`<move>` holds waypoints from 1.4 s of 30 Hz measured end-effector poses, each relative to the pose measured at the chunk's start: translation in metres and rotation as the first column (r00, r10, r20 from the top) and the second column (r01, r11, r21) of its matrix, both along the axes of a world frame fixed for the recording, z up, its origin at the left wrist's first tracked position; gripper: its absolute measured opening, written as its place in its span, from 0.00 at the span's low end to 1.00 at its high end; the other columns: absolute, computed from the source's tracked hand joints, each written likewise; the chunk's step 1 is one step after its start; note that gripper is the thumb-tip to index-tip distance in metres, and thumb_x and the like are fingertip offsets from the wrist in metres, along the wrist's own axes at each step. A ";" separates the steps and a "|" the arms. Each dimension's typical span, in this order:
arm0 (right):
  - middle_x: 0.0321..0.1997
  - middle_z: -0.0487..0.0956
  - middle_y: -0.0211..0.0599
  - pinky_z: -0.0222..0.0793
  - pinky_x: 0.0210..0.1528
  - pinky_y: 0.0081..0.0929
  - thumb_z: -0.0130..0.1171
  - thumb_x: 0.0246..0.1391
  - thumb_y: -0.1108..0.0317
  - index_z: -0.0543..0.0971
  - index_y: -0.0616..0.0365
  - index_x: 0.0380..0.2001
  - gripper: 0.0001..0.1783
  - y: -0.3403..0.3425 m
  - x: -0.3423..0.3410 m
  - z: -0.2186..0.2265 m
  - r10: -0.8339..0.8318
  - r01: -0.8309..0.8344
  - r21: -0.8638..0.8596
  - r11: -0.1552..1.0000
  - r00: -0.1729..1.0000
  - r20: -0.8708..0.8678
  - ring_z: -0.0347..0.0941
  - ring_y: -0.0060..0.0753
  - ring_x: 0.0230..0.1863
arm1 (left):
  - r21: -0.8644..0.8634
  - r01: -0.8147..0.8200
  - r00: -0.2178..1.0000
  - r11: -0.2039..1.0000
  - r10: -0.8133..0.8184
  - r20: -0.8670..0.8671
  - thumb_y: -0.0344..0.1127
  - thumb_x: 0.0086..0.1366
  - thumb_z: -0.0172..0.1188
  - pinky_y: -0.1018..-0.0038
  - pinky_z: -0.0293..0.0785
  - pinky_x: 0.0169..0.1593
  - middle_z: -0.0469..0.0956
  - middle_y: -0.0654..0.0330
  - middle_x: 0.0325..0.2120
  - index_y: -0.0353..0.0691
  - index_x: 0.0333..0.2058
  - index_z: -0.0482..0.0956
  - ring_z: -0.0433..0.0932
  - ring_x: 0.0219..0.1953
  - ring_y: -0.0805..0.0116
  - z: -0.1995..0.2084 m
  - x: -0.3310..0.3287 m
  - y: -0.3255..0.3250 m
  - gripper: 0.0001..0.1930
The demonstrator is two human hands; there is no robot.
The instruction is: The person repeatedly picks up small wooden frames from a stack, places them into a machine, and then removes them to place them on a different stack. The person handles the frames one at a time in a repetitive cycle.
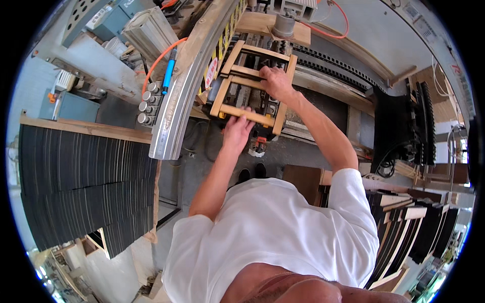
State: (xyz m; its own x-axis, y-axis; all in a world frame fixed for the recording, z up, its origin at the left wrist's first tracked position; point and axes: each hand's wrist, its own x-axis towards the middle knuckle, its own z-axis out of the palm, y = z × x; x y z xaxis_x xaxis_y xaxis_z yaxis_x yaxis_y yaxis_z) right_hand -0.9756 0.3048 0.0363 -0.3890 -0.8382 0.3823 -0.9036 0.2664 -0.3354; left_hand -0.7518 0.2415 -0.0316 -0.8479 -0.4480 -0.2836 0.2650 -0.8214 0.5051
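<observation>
A light wooden frame of slats point(247, 115) lies on the machine bed in front of me, with a near rail, far rail and crossbars between. Its left side pieces are offset, and I cannot tell whether this is one frame or two. My left hand point(237, 132) grips the near rail from below, fingertips showing over its top. Farther up, my right hand point(275, 83) has its fingers curled at the right end of the middle crossbars, close to the long right side piece point(285, 96). The right fingertips are partly hidden.
A metal beam point(174, 101) with a blue pen point(169, 76) runs along the left. A metal cylinder point(284, 25) stands above the frame's far end. Stacked black boards point(86, 182) fill the left; more boards point(399, 227) stand at right. A black cable chain point(404, 126) hangs right.
</observation>
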 end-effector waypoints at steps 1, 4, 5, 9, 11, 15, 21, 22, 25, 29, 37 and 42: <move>0.34 0.79 0.43 0.65 0.47 0.45 0.62 0.46 0.74 0.72 0.56 0.38 0.14 -0.006 -0.013 -0.003 -0.017 0.017 0.016 1.000 1.000 0.006 0.73 0.52 0.42 | 0.014 -0.003 1.000 1.000 0.003 0.022 0.25 0.68 0.51 0.58 0.61 0.66 0.70 0.55 0.56 0.38 0.58 0.65 0.65 0.63 0.56 0.009 0.014 0.009 0.20; 0.34 0.78 0.45 0.65 0.47 0.45 0.62 0.45 0.74 0.72 0.56 0.37 0.15 -0.028 -0.034 -0.006 -0.001 0.001 0.030 1.000 1.000 0.018 0.73 0.52 0.44 | -0.018 -0.030 0.996 0.999 0.032 0.084 0.25 0.69 0.48 0.59 0.64 0.64 0.69 0.54 0.56 0.38 0.59 0.62 0.67 0.61 0.56 0.023 0.058 0.032 0.20; 0.34 0.78 0.45 0.65 0.48 0.45 0.62 0.44 0.74 0.72 0.56 0.37 0.15 -0.032 -0.042 -0.006 -0.003 0.003 0.055 0.998 1.000 0.008 0.73 0.52 0.44 | -0.025 -0.033 0.994 0.999 0.036 0.104 0.25 0.69 0.48 0.60 0.65 0.64 0.70 0.54 0.56 0.38 0.59 0.63 0.68 0.61 0.56 0.027 0.072 0.038 0.20; 0.33 0.79 0.47 0.67 0.46 0.46 0.59 0.42 0.74 0.73 0.56 0.36 0.14 -0.044 -0.061 -0.011 0.022 -0.023 0.056 0.998 1.000 0.018 0.73 0.54 0.43 | -0.033 -0.050 0.985 0.998 0.054 0.166 0.24 0.69 0.47 0.61 0.68 0.62 0.70 0.54 0.55 0.37 0.58 0.65 0.69 0.60 0.56 0.040 0.118 0.057 0.19; 0.31 0.79 0.50 0.68 0.44 0.48 0.57 0.40 0.75 0.74 0.58 0.34 0.13 -0.048 -0.069 -0.011 0.033 -0.033 0.029 0.999 0.999 0.009 0.75 0.57 0.40 | -0.038 -0.069 0.982 0.997 0.074 0.173 0.23 0.69 0.48 0.61 0.69 0.61 0.71 0.54 0.54 0.37 0.57 0.66 0.70 0.59 0.56 0.042 0.131 0.059 0.18; 0.32 0.80 0.52 0.72 0.43 0.47 0.57 0.39 0.74 0.76 0.58 0.34 0.14 -0.056 -0.079 -0.010 -0.023 0.022 0.015 1.000 0.996 0.088 0.76 0.57 0.40 | -0.061 -0.093 0.984 0.994 0.101 0.150 0.23 0.68 0.49 0.62 0.70 0.61 0.73 0.54 0.52 0.36 0.56 0.67 0.71 0.58 0.55 0.045 0.145 0.055 0.18; 0.35 0.82 0.46 0.72 0.46 0.42 0.60 0.43 0.73 0.80 0.53 0.35 0.12 -0.066 -0.091 -0.014 -0.092 0.077 0.121 0.990 0.987 0.128 0.77 0.52 0.42 | -0.073 -0.085 0.975 0.994 0.098 0.198 0.23 0.68 0.49 0.61 0.71 0.61 0.73 0.54 0.52 0.36 0.56 0.68 0.71 0.58 0.55 0.038 0.166 0.043 0.17; 0.36 0.82 0.45 0.72 0.45 0.42 0.61 0.42 0.72 0.80 0.53 0.34 0.12 -0.066 -0.093 -0.016 -0.104 0.085 0.123 0.989 0.983 0.153 0.77 0.51 0.42 | -0.074 -0.083 0.973 0.994 0.097 0.209 0.23 0.68 0.50 0.61 0.71 0.61 0.73 0.54 0.52 0.36 0.56 0.68 0.71 0.58 0.55 0.037 0.170 0.041 0.17; 0.36 0.82 0.42 0.72 0.45 0.41 0.66 0.42 0.68 0.80 0.53 0.35 0.13 -0.066 -0.085 -0.004 -0.086 0.062 0.129 0.990 0.978 0.192 0.77 0.49 0.43 | -0.080 -0.088 0.967 0.993 0.105 0.231 0.23 0.68 0.49 0.62 0.70 0.61 0.73 0.54 0.52 0.36 0.56 0.67 0.71 0.58 0.56 0.029 0.193 0.033 0.17; 0.36 0.82 0.41 0.72 0.44 0.42 0.64 0.43 0.68 0.80 0.52 0.35 0.12 -0.066 -0.088 -0.003 -0.095 0.084 0.124 0.989 0.991 0.089 0.77 0.48 0.43 | -0.084 -0.092 0.958 0.992 0.111 0.264 0.23 0.68 0.50 0.62 0.70 0.61 0.73 0.54 0.52 0.35 0.56 0.67 0.71 0.58 0.56 0.021 0.221 0.022 0.18; 0.34 0.81 0.38 0.67 0.45 0.45 0.63 0.45 0.65 0.75 0.50 0.38 0.14 -0.062 -0.083 -0.001 -0.059 0.092 0.193 0.977 0.984 -0.170 0.77 0.47 0.43 | -0.125 -0.142 0.931 0.982 0.175 0.321 0.23 0.67 0.52 0.60 0.67 0.63 0.72 0.53 0.53 0.33 0.57 0.66 0.70 0.58 0.56 -0.011 0.257 0.003 0.19; 0.36 0.82 0.39 0.64 0.47 0.41 0.59 0.46 0.70 0.76 0.50 0.44 0.18 -0.068 -0.074 0.012 -0.010 0.119 0.357 0.926 0.956 -0.294 0.78 0.43 0.44 | -0.152 -0.180 0.903 0.972 0.225 0.366 0.24 0.67 0.52 0.61 0.67 0.62 0.72 0.51 0.53 0.32 0.58 0.62 0.71 0.57 0.57 -0.020 0.256 0.005 0.21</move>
